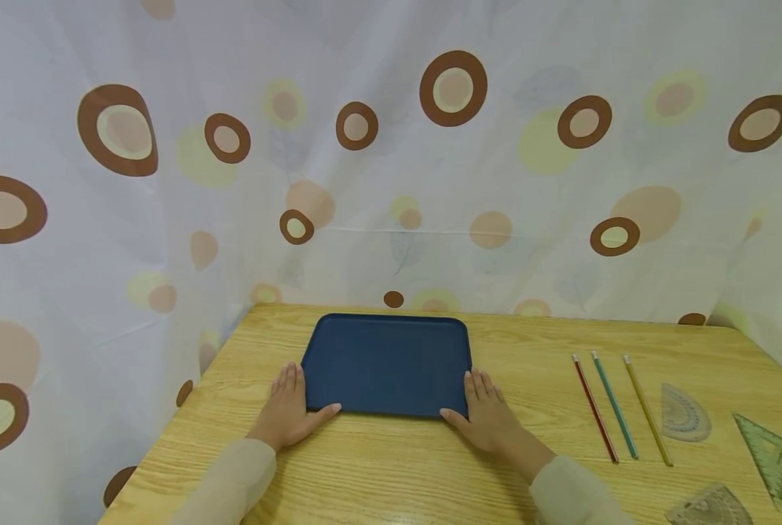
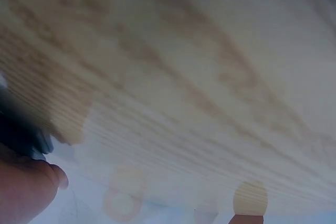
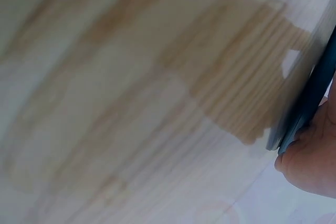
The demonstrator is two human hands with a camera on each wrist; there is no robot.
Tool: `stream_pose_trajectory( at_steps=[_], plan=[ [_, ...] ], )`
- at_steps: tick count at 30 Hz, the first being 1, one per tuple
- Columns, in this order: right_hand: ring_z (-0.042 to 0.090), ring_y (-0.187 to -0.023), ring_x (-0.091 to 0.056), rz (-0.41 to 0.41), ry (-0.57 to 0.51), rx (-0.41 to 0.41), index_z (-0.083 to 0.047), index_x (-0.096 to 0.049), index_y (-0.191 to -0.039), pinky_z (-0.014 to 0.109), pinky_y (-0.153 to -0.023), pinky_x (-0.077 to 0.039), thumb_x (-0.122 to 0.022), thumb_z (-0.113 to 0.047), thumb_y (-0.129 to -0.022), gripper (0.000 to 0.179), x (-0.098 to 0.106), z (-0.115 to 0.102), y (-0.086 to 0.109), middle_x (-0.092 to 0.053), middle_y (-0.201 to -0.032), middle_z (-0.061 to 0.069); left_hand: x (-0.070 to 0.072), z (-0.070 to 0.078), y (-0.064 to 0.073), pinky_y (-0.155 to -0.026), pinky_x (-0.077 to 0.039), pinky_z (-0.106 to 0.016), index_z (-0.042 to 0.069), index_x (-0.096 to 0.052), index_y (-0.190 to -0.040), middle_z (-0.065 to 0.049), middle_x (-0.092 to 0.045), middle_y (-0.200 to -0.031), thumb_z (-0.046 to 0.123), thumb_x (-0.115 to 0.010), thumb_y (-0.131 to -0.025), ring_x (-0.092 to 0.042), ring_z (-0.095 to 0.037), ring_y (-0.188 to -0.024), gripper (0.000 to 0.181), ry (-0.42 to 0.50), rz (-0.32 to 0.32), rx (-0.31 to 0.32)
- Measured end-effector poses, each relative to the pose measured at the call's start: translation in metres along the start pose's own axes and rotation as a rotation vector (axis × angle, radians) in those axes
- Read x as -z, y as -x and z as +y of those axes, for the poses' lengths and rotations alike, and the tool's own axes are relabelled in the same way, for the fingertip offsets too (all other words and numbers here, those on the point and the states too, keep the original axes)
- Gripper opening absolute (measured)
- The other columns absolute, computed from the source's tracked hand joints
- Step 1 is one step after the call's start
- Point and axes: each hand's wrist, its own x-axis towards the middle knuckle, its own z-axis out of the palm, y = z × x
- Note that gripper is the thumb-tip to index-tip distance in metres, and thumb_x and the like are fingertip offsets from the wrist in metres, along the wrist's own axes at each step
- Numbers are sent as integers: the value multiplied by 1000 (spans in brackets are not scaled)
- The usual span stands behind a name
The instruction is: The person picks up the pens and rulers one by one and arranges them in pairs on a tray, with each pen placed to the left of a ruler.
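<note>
A dark blue rectangular tray (image 1: pixel 391 364) lies flat on the wooden table, between both hands. My left hand (image 1: pixel 290 412) rests at its left side near the front corner, fingers straight along the edge and thumb out along the front edge. At the front right corner, my right hand (image 1: pixel 489 415) touches the tray the same way, its fingers extended and its thumb by the front rim. The left wrist view catches only a digit (image 2: pixel 29 190) beside the dark tray edge (image 2: pixel 21 129). Part of the right hand (image 3: pixel 310 161) meets the tray's edge (image 3: pixel 315 90) in the right wrist view.
Right of the tray lie a red pencil (image 1: pixel 595 408), a teal pencil (image 1: pixel 616 406) and a yellow pencil (image 1: pixel 649 412). Beyond them are a clear protractor (image 1: pixel 684 414), a green set square (image 1: pixel 767 456) and another protractor (image 1: pixel 708 507), cut off below. A patterned curtain (image 1: pixel 391 160) surrounds the table (image 1: pixel 364 467).
</note>
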Motion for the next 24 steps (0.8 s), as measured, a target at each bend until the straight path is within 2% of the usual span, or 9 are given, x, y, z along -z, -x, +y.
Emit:
stream_pose_trajectory(
  at_steps=[24],
  plan=[
    [49,-139,-4,10,-22,13,17,-15,-141,61,-111,-10,-43,-45,-96,82,6,13,9,-8,-149,35,-2,17,-1,-114,-9,-56,-13,-12,-143,-32,-7,-151,66,-49,-83,-4,-43,-141,105,11,-33,-1]
  ],
)
